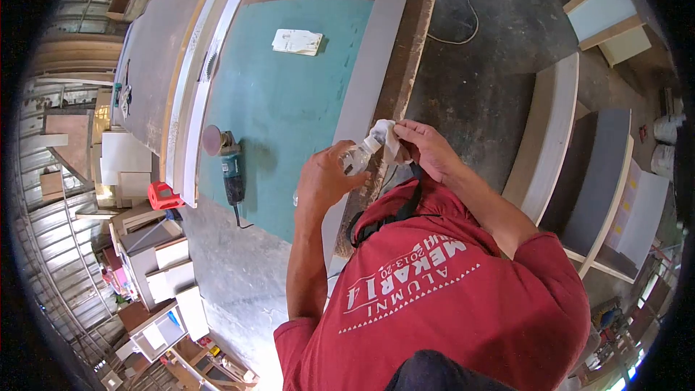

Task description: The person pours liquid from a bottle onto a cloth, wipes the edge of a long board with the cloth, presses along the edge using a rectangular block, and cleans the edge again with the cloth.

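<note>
My left hand is wrapped round a clear plastic bottle, tilted with its neck toward the upper right. In my right hand is a crumpled white cloth, pinched in the fingers and held against the bottle's mouth. What is inside the bottle I cannot make out. Both hands are above a long grey strip that lies along the near edge of the workbench.
A sander with a round disc and a white block rest on the green board. Long white strips run along its far side. A red stool stands beyond, and curved panels stand at right.
</note>
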Available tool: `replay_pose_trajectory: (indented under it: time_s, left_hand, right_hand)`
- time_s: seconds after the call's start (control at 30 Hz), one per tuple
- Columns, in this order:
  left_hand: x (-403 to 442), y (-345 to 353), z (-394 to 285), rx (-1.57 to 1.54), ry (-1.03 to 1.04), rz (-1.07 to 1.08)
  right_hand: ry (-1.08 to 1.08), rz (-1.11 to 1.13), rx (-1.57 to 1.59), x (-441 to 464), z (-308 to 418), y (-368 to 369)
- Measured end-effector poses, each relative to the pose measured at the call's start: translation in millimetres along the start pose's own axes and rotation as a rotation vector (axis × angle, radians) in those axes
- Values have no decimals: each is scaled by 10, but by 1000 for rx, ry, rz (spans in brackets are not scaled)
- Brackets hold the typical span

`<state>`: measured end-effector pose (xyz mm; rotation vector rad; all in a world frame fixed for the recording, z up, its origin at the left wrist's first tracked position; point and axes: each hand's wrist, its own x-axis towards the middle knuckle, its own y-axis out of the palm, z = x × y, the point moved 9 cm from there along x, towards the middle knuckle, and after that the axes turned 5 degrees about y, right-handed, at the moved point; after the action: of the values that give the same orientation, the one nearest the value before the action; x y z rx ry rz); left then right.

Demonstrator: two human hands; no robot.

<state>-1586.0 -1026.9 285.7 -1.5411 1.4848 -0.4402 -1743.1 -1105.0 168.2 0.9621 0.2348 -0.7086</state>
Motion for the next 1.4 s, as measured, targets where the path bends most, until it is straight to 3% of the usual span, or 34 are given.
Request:
replay_pose_trajectory:
  time_s: [0.17,0.2,0.27,0.33,0.37,0.43,0.47,0.53,0.63,0.73,0.83,0.93,1.0,1.03,1.17,1.23,1.4]
  left_hand:
    - [-34,76,92,-40,23,-30]
    - [-42,70,57,-18,94,-94]
    - [-42,126,122,-1,162,-163]
    - [-83,24,265,-40,239,-382]
    - [-100,16,342,-44,238,-387]
    - [-225,-178,872,-314,-110,-608]
    - [-209,-161,1036,-320,-113,-615]
    - [-278,-156,1568,-616,-114,-910]
    - [-272,5,1934,-753,-118,-898]
    - [-412,43,1955,-585,-54,-999]
    - [-786,563,2073,-487,-227,-1013]
    - [-1017,1054,1631,-218,-82,-870]
    - [-934,1413,1427,143,-226,-420]
    - [-918,1439,1489,103,-234,-523]
    - [-957,1253,1536,28,-249,-509]
    - [-1022,1271,1500,-435,-141,-465]
    - [-1145,1301,1223,-550,-88,-329]
  right_hand:
    - [15,-39,-164,6,-23,68]
    - [18,-38,-170,8,-32,69]
    - [-171,-25,-484,-14,97,124]
    - [-185,-1,-473,-22,79,161]
    - [-205,21,-454,-33,89,192]
    - [-164,-19,-568,-89,115,188]
    - [-117,-58,-680,-114,105,157]
    - [-148,-91,-681,-56,-30,-30]
    - [-147,-140,-599,-86,-32,-154]
    - [-131,-175,-545,-138,50,-194]
    - [-155,-201,-608,-189,177,-228]
    - [-152,-242,-605,-163,198,-306]
    - [-123,-272,-585,-164,161,-362]
    - [-143,-269,-606,-156,185,-336]
    - [-165,-242,-620,-124,169,-281]
    - [-160,-240,-628,-98,207,-291]
    - [-196,-231,-619,-114,274,-264]
